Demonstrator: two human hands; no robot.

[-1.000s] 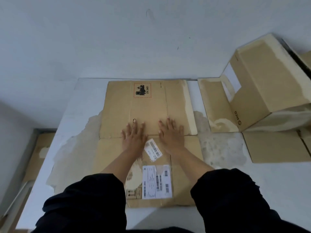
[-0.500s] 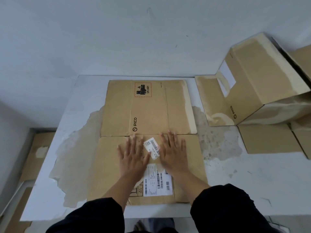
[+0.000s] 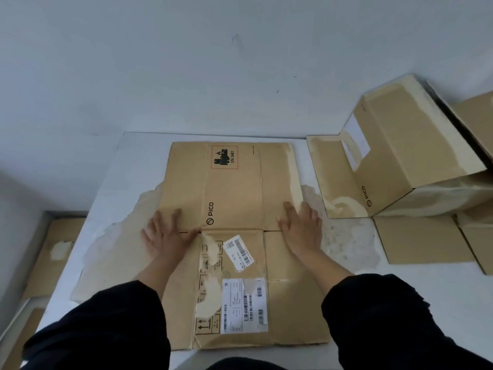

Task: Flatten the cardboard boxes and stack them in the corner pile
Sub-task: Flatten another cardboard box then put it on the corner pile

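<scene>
A flattened brown cardboard box (image 3: 234, 193) with a PICO logo, a hazard mark and white shipping labels lies on the white table (image 3: 416, 297) in front of me. My left hand (image 3: 166, 236) presses flat on its left side at the middle crease, fingers spread. My right hand (image 3: 302, 228) presses flat near the box's right edge at the same crease. Neither hand grips anything. A second PICO box (image 3: 416, 158) stands still folded up at the right, its flaps spread on the table.
The table stands against a white wall (image 3: 240, 62). More flat cardboard (image 3: 53, 252) lies on the floor to the left, below the table edge. Another cardboard piece (image 3: 480, 118) shows at the far right edge.
Both hands were side by side near the box's middle. They have slid apart along the crease, the left hand to the left and the right hand to the right edge.
</scene>
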